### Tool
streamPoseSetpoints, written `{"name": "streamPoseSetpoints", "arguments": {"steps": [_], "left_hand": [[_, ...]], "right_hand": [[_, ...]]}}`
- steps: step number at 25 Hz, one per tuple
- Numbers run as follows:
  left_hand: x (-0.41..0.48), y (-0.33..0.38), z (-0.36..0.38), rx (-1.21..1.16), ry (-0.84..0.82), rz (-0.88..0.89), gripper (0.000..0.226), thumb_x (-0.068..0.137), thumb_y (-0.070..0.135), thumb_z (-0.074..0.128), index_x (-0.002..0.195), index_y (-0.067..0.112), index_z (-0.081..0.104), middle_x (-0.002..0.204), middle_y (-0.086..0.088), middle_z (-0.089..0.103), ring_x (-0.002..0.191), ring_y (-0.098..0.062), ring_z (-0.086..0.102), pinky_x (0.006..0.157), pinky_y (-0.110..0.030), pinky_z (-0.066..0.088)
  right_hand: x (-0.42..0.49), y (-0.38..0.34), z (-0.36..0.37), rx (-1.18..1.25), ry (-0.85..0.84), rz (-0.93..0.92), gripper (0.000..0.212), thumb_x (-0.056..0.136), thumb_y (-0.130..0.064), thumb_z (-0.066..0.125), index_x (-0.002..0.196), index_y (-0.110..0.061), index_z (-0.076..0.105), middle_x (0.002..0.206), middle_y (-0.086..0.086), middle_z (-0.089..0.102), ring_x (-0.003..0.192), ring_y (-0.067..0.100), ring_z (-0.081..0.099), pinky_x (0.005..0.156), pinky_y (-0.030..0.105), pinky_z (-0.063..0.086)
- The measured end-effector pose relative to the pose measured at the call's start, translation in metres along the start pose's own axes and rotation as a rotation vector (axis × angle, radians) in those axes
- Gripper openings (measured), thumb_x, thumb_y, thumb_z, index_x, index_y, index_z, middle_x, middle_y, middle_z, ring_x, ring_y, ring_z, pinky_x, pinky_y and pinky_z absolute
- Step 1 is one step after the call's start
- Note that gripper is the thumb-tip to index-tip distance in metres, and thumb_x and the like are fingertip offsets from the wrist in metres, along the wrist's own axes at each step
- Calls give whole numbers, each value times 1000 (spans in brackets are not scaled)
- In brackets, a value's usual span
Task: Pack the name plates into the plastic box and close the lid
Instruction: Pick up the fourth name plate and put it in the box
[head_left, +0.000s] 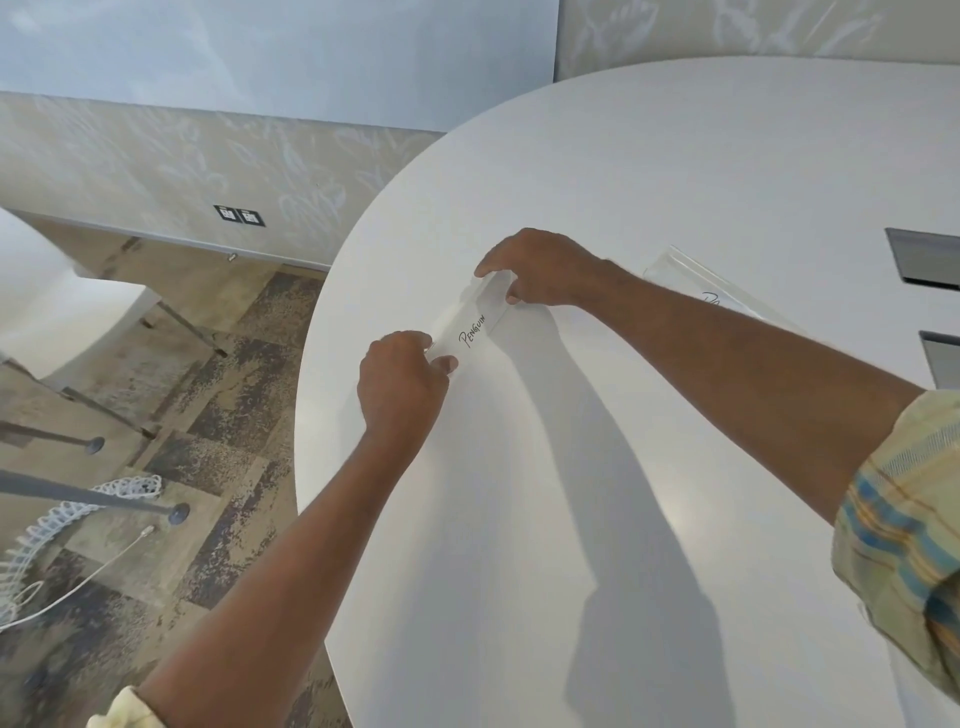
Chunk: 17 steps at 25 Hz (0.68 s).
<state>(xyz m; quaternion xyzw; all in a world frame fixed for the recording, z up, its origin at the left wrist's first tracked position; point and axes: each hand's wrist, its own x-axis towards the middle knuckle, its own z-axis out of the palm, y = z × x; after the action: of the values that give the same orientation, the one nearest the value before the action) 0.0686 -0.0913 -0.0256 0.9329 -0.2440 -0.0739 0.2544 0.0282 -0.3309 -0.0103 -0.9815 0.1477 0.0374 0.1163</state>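
Currently, the scene reads as follows.
Surface: white rounded table (649, 208), matte, its curved edge sweeping from 12 o'clock down to 7 o'clock.
Room: mottled brown-and-beige carpet (244, 374) at 9 o'clock; pale patterned wall (156, 156) at 10 o'clock with a dark double socket (239, 215).
Table cut-outs: two dark rectangular openings (924, 260) at 3 o'clock, partly cut by the frame edge.
Floor items: white ribbed cable guide (67, 519) and a thin white cable (78, 587) at 8 o'clock, beside grey furniture legs.
Obstructions: the right forearm crosses in front of a second clear name plate (691, 275) at 2 o'clock; only its upper part and the start of its lettering show.
Name plate (475, 328): clear holder with a white paper insert, handwritten "PENGUIN", lying diagonally near the table's centre-left, held between both hands.
Left hand (402, 384): closed, pinching the plate's near end at 7 o'clock of the plate.
Right hand (540, 270): closed, fingers gripping the plate's far end at 1 o'clock.
Sleeves: striped yellow-blue cuff (904, 545) at 4 o'clock, rolled up.
Shadows: both arms cast soft grey shadows on the table.
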Motion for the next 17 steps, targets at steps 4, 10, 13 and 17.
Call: {"name": "streamPoseSetpoints", "arguments": {"steps": [4, 10, 13, 17], "left_hand": [[2, -2, 1, 52, -3, 11, 21, 89, 22, 76, 75, 9, 66, 68, -5, 59, 71, -36, 57, 53, -32, 35], [6, -6, -1, 49, 11, 17, 11, 92, 15, 74, 100, 11, 78, 85, -8, 68, 81, -37, 60, 63, -31, 39], [9, -7, -4, 32, 17, 41, 34, 93, 14, 72, 127, 16, 77, 115, -9, 77, 107, -37, 68, 78, -35, 49], [6, -2, -10, 13, 14, 93, 39, 93, 10, 70, 130, 20, 76, 120, -6, 78, 114, -35, 68, 89, -39, 54]], "right_hand": [[0, 1, 0, 0, 21, 15, 52, 83, -9, 76, 132, -28, 70, 137, 2, 65, 128, 26, 57, 97, 44, 51], [-9, 3, -5, 52, 8, 76, 47, 74, -8, 81, 117, -25, 77, 116, 3, 70, 108, 29, 65, 86, 40, 53], [-21, 3, -10, 46, 4, 94, 40, 72, -11, 83, 110, -24, 80, 96, -3, 64, 97, 26, 65, 74, 32, 46], [-45, 0, -22, 45, 10, 116, 36, 72, -15, 84, 106, -25, 81, 93, -3, 67, 90, 22, 61, 76, 34, 52]]}}
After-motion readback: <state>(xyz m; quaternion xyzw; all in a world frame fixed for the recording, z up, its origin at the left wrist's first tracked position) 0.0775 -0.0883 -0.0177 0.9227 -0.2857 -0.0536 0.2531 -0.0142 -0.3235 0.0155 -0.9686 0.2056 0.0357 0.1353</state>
